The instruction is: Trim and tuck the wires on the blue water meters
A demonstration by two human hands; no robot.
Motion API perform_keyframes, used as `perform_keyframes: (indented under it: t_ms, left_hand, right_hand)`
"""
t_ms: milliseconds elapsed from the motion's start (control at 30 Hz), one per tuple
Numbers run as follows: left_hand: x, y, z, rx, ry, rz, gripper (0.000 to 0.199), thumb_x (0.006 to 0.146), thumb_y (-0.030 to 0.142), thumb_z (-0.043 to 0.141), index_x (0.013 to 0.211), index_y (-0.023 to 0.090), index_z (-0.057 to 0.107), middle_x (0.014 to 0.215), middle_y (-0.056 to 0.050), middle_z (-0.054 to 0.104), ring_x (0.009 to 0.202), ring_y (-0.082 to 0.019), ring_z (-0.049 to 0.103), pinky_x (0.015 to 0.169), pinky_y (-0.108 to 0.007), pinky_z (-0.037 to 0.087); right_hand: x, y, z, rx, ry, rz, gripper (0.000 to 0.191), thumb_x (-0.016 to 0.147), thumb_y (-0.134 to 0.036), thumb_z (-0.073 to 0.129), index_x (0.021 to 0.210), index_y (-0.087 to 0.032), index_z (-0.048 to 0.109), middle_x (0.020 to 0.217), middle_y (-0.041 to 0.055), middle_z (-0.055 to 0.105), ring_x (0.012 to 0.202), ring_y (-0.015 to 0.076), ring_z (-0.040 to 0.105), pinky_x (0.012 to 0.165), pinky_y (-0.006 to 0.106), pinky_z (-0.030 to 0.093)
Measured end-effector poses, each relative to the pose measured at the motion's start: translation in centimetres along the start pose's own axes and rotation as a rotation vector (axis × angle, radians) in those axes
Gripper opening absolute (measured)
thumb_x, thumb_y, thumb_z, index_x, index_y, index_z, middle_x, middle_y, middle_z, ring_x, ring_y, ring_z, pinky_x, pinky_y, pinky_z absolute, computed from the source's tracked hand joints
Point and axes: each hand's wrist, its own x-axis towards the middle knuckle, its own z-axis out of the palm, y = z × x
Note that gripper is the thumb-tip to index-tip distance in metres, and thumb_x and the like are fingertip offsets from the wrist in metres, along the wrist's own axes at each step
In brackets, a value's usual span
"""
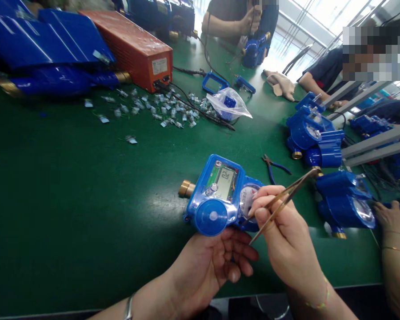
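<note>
A blue water meter (pixel 216 195) lies on the green table, its display window facing up and a brass pipe end pointing left. My right hand (pixel 283 231) is closed around a pair of metal tweezers (pixel 280 198), whose tips point down and left by the meter's near right side. Fingers of that hand also reach over the round dial (pixel 248 200). Palm up at the meter's near edge, my left hand (pixel 216 262) has its fingers loosely curled and apart, holding nothing. Whether its fingertips touch the meter's underside is hidden.
Blue-handled pliers (pixel 271 169) lie beyond the meter. Small sealing parts (pixel 170 109) are scattered near an orange box (pixel 136 49) and a plastic bag (pixel 231 104). More blue meters (pixel 343 200) stand at right, near a co-worker's hand (pixel 393 218). Other people work across the table.
</note>
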Motion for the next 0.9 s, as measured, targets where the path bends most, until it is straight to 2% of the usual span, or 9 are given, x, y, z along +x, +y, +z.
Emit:
perform_keyframes:
  t_ms: [100, 200, 400, 467, 533, 667, 800, 900]
  left_hand:
    - [0.1, 0.0, -0.1, -0.009, 0.009, 0.008, 0.031, 0.083, 0.022, 0.043, 0.079, 0.005, 0.068, 0.074, -0.015, 0.068, 0.056, -0.016, 0.063, 0.046, -0.017, 0.040]
    - [0.1, 0.0, -0.1, -0.021, 0.005, 0.009, 0.030, 0.083, 0.022, 0.044, 0.078, 0.005, 0.068, 0.074, -0.014, 0.068, 0.058, -0.015, 0.063, 0.047, -0.017, 0.041]
    - [0.0, 0.1, 0.2, -0.016, -0.009, 0.025, 0.029, 0.083, 0.024, 0.044, 0.078, 0.007, 0.068, 0.071, -0.010, 0.065, 0.057, -0.014, 0.061, 0.047, -0.017, 0.038]
    - [0.0, -0.1, 0.1, 0.017, 0.020, 0.017, 0.028, 0.082, 0.025, 0.045, 0.077, 0.008, 0.067, 0.071, -0.009, 0.064, 0.056, -0.013, 0.059, 0.046, -0.017, 0.036]
    - [-0.1, -0.3, -0.2, 0.091, 0.080, 0.021, 0.027, 0.081, 0.027, 0.047, 0.075, 0.009, 0.066, 0.067, -0.008, 0.062, 0.053, -0.011, 0.054, 0.045, -0.018, 0.032]
    - [-0.9, -0.4, -1.2, 0.350, 0.251, 0.190, 0.022, 0.081, 0.031, 0.053, 0.072, 0.013, 0.062, 0.050, 0.002, 0.044, 0.045, -0.008, 0.035, 0.043, -0.020, 0.020]
    - [-2.2, -0.2, -1.5, 0.517, 0.315, 0.310, 0.030, 0.080, 0.045, 0.061, 0.082, 0.016, 0.062, 0.054, 0.004, 0.041, 0.050, -0.009, 0.030, 0.047, -0.021, 0.025]
    - [-2.7, 0.4, -1.2, 0.511, 0.310, 0.372, 0.036, 0.076, 0.053, 0.063, 0.077, 0.017, 0.062, 0.052, 0.004, 0.041, 0.047, -0.010, 0.030, 0.045, -0.022, 0.027]
  right_hand:
    - [-0.4, 0.4, 0.1, 0.047, 0.058, 0.012, 0.015, 0.092, -0.015, 0.043, 0.088, -0.021, 0.057, 0.098, 0.0022, 0.051, 0.094, 0.0148, 0.051, 0.078, 0.029, 0.041]
    - [-0.6, 0.4, 0.0, 0.018, 0.058, -0.013, 0.014, 0.091, -0.015, 0.045, 0.089, -0.021, 0.057, 0.101, 0.0023, 0.051, 0.095, 0.0150, 0.051, 0.081, 0.030, 0.040]
    - [-0.9, 0.3, -0.8, 0.034, -0.171, -0.056, 0.013, 0.090, -0.019, 0.049, 0.088, -0.024, 0.061, 0.109, 0.0022, 0.049, 0.106, 0.0181, 0.047, 0.089, 0.033, 0.037]
    - [-1.0, 0.7, -0.9, 0.128, -0.120, -0.044, 0.014, 0.090, -0.021, 0.048, 0.088, -0.024, 0.061, 0.109, 0.0031, 0.049, 0.103, 0.0184, 0.048, 0.087, 0.033, 0.038]
    - [-0.8, 1.5, -0.9, 0.268, -0.003, -0.038, 0.015, 0.091, -0.024, 0.048, 0.087, -0.023, 0.062, 0.107, 0.0043, 0.051, 0.100, 0.0185, 0.050, 0.083, 0.032, 0.040]
    - [1.1, 3.7, -0.4, 0.530, 0.209, -0.010, 0.015, 0.091, -0.027, 0.051, 0.083, -0.021, 0.062, 0.108, 0.0068, 0.058, 0.106, 0.0213, 0.052, 0.089, 0.035, 0.040]
    - [2.9, 5.3, 0.5, 0.916, 0.143, 0.153, 0.017, 0.092, -0.028, 0.048, 0.081, -0.020, 0.058, 0.105, 0.0079, 0.064, 0.106, 0.0241, 0.056, 0.096, 0.045, 0.039]
    - [2.0, 5.3, 0.9, 1.002, 0.149, 0.206, 0.018, 0.092, -0.028, 0.047, 0.081, -0.020, 0.058, 0.099, 0.0074, 0.066, 0.106, 0.0247, 0.057, 0.096, 0.046, 0.039]
